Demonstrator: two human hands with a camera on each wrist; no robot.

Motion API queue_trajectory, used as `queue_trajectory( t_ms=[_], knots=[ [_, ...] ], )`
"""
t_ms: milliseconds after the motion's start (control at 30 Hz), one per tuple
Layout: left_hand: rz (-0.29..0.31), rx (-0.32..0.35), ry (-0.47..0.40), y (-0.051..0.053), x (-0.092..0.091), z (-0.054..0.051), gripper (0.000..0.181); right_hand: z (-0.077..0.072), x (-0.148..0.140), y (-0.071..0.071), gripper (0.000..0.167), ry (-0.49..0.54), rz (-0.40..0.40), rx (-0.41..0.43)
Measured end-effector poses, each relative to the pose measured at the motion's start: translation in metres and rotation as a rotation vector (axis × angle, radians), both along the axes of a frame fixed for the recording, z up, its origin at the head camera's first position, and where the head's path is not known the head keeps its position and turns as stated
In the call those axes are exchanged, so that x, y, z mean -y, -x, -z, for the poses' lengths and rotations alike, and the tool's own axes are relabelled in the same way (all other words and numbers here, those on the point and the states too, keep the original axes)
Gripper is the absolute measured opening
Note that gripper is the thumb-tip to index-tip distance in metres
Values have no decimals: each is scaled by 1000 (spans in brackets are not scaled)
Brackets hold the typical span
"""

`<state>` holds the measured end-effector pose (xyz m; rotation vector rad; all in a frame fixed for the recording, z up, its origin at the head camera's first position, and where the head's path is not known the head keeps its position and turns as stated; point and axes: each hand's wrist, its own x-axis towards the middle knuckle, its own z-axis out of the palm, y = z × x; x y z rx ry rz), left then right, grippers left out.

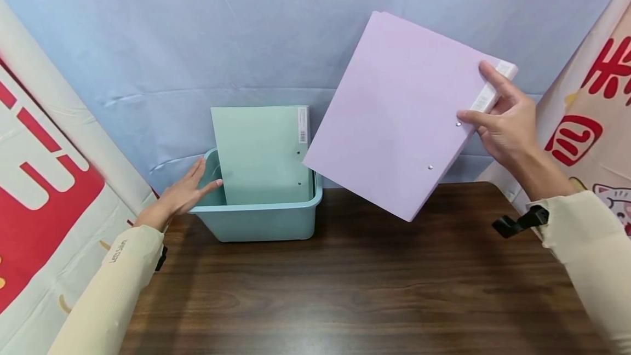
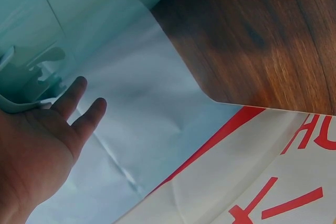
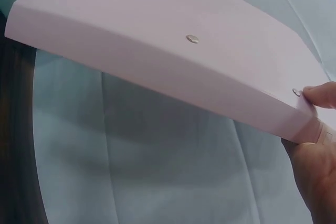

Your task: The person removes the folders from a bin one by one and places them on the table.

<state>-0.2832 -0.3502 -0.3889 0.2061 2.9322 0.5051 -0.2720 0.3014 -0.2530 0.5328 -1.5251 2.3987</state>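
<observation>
Up in the air at the right, a lilac ring binder (image 1: pixel 394 114) tilts with its lower left corner near the plastic bin. My right hand (image 1: pixel 510 119) grips it by the spine's upper end, the thumb on the cover near a metal rivet; the spine (image 3: pixel 157 82) shows in the right wrist view. A mint green binder (image 1: pixel 261 152) stands upright inside the blue-green bin (image 1: pixel 256 223), its label (image 1: pixel 303 125) at the upper right. At the bin's left side rests my left hand (image 1: pixel 179 193), fingers extended along the rim; the left wrist view shows its palm (image 2: pixel 37 156).
The bin stands on a dark wooden table (image 1: pixel 345 289), close to its back edge. A pale blue cloth (image 1: pixel 148 43) hangs behind. Printed red and white cloths flank the table at left (image 1: pixel 44 179) and right (image 1: pixel 591 108). A black strap (image 1: pixel 520 222) hangs from the right sleeve.
</observation>
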Motion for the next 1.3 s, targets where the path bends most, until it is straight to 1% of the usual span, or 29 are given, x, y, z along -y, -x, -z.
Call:
queue_trajectory(
  t_ms=[300,467,600,700,900,1100,1167,1300],
  knots=[
    [-4,3,-11,-3,1,-1,102,8,-23,-2,86,-46,-9,25],
    [-6,0,-17,-3,1,-1,102,11,-36,-5,85,-85,15,66],
    [-7,-8,-14,-2,-1,-2,102,12,-48,-7,83,-142,57,111],
    [-5,-9,-15,-3,-3,-2,102,14,-57,-8,84,-198,83,122],
    [5,4,-15,-3,-5,-2,102,20,-73,-9,88,-243,84,149],
    [5,2,-12,-3,-5,-1,102,28,-86,-12,87,-308,114,171],
    [5,1,-10,-3,-5,-1,102,30,-89,-12,87,-309,108,182],
    [9,3,-7,-3,-4,-2,101,34,-95,-14,87,-393,114,190]
  ],
)
